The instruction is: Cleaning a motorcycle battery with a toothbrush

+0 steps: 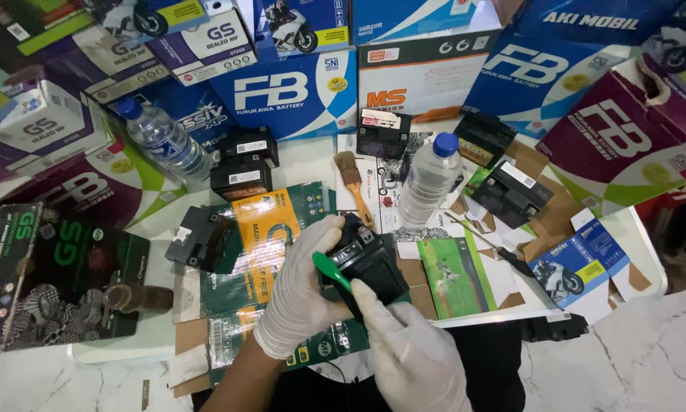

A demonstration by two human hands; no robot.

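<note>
At centre of the cluttered white surface [312,156]: small black battery [367,263], lifted just above flattened cartons. Left hand [301,294], white-gloved, grip closed around the battery's left side. Right hand [412,355], white-gloved, grip closed on a green tool [332,271] laid against the battery. Behind: paintbrush [352,183], water bottle [428,181].

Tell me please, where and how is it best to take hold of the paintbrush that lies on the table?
Probably grip the paintbrush by its orange wooden handle, near the middle, coming from above. It lies flat, bristles pointing away; the handle end reaches toward the black battery in the gloved hands, and the clear bottle stands to its right.
</note>
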